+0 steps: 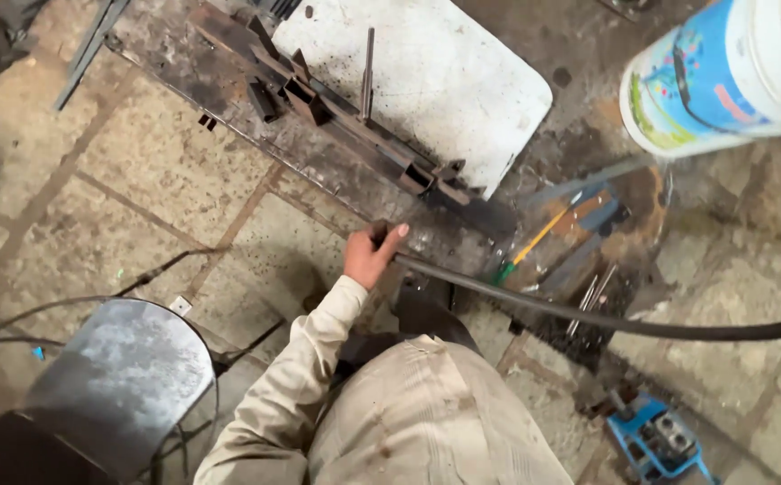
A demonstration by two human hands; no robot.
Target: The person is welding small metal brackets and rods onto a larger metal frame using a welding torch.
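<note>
A stone-tiled floor (139, 180) fills most of the view, its slabs worn and dusty. Across the top lies a long, rusty steel plate (229, 99) set at a slant, with a white board (462, 81) resting on its far side. A welded bending jig (318, 99) of dark angle pieces sits on the plate, and a thin upright pin (368, 67) stands out of it. At the upper right a large white bucket (732, 72) with coloured print lies tilted. At the lower left stands a round grey metal stool (121, 377) with a wire frame around it. A long dark bar (588, 314) runs from the right edge across to the plate's near edge. The left hand (370, 256), in a pale sleeve, has its grip closed around the left end of this bar, just beside the plate. The right hand is out of view. Near the bar lie small tools, among them a yellow-and-green screwdriver (534, 241), and at the lower right a small blue device (655, 440).
</note>
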